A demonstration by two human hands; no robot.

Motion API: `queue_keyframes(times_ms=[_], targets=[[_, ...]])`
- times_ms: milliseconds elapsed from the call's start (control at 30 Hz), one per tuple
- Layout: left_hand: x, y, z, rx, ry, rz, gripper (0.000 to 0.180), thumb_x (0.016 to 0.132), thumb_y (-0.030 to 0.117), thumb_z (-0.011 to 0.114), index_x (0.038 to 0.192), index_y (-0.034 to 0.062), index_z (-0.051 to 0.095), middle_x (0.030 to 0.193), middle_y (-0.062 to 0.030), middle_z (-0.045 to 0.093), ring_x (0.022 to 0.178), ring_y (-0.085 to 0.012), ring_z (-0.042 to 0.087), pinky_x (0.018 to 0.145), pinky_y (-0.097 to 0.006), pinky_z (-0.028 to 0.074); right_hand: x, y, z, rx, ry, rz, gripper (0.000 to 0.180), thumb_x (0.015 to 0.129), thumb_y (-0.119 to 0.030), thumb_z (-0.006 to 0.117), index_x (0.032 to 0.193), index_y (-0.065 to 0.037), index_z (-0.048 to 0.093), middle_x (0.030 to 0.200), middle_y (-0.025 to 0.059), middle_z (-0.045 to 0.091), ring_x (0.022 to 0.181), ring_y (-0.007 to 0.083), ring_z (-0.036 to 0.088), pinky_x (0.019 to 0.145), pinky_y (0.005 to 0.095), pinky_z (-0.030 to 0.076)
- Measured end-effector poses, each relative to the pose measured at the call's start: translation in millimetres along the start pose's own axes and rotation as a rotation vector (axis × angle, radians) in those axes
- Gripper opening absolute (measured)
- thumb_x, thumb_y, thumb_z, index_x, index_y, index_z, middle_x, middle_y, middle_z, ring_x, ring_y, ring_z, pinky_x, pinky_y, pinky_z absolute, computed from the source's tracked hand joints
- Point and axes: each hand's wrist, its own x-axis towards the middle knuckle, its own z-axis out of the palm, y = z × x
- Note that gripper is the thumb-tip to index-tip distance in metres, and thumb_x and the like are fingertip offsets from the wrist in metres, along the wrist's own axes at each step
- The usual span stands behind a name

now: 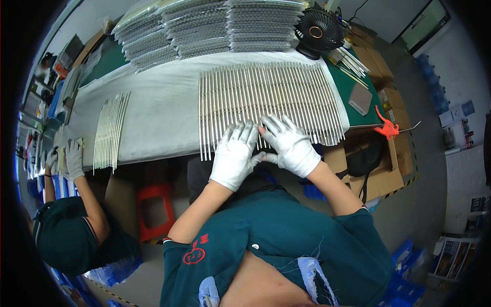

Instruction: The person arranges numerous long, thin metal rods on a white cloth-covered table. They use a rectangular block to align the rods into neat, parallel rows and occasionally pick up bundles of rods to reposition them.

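Note:
A wide row of slim silvery metal rods [266,89] lies side by side on a white cloth [158,102] over the table. My left hand [236,155], in a white glove, rests palm down with fingers stretched over the near ends of the rods. Beside it my right hand [292,146], gloved alike, lies flat on the same rods with its fingers spread. A fingertip shows bare through the right glove. The two thumbs nearly meet at the table's front edge. Neither hand grips a rod.
Tall stacks of clear ridged trays [204,30] stand behind the rods. A black fan [318,31] sits back right, near an orange air gun [387,125]. A smaller rod group [111,132] lies left, near a co-worker's gloved hand [74,158]. A red stool [155,212] stands below.

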Motion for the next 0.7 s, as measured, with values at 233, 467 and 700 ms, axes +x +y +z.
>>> queue_keyframes(times_ms=[233,467,700], targets=[[-82.7,5.4,10.1,-0.219,0.045,0.115,0.06,0.086,0.034,0.072,0.132,-0.0005,0.057,0.135,-0.0179,0.06,0.127,-0.0341,0.056,0.114,-0.047,0.038,-44.5,-57.5,-22.5,0.16,-0.277,0.009,0.068,0.083,-0.04,0.075,0.139,-0.007,0.055,0.152,0.014,0.045,0.141,0.0365,0.042,0.106,0.0515,0.047],[-161.1,-9.9,36.5,-0.242,0.303,-0.186,0.047,0.091,0.023,0.068,0.132,0.0007,0.06,0.129,-0.0194,0.065,0.122,-0.0419,0.059,0.11,-0.055,0.041,-45.2,-68.4,16.6,0.321,-0.579,-0.186,0.047,0.095,-0.043,0.062,0.136,-0.021,0.062,0.141,0.0034,0.06,0.125,0.0247,0.062,0.085,0.0464,0.055],[-106.4,-37.9,-11.3,-0.109,0.506,-0.152,0.051,0.095,0.015,0.063,0.142,0.0006,0.051,0.138,-0.0202,0.059,0.129,-0.0434,0.054,0.114,-0.057,0.036,12.5,-51.9,-16.6,0.519,-0.026,-0.287,0.047,0.094,-0.033,0.066,0.131,-0.006,0.061,0.131,0.0168,0.064,0.119,0.0319,0.063,0.095,0.0439,0.052]])
